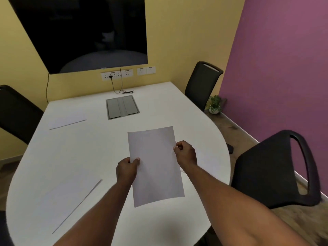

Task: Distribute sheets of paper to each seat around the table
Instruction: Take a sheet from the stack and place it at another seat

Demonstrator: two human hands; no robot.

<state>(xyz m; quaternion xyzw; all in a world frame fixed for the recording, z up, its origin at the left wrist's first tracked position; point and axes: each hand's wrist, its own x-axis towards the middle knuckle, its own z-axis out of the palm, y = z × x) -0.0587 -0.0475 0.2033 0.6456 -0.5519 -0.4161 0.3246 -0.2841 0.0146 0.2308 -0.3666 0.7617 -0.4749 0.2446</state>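
Both hands grip one blank sheet of paper (pixel 156 166) above the near end of the white table (pixel 88 153): the left hand (pixel 127 168) pinches its left edge, thumb on top, and the right hand (pixel 185 153) pinches its right edge a little higher up. No writing shows on the sheet's visible face. Two more sheets lie flat on the table — a far sheet (pixel 67 120) near the left chair (pixel 16 112) and a near sheet (pixel 71 201) at the left front. A closed cable hatch (pixel 122 107) sits in the table's far middle. On the yellow wall hangs a dark TV screen (pixel 79 32) above a row of wall sockets (pixel 126 73); any markings on them are too small to read. Two black chairs stand on the right — one far (pixel 202 84), one near (pixel 269 169).
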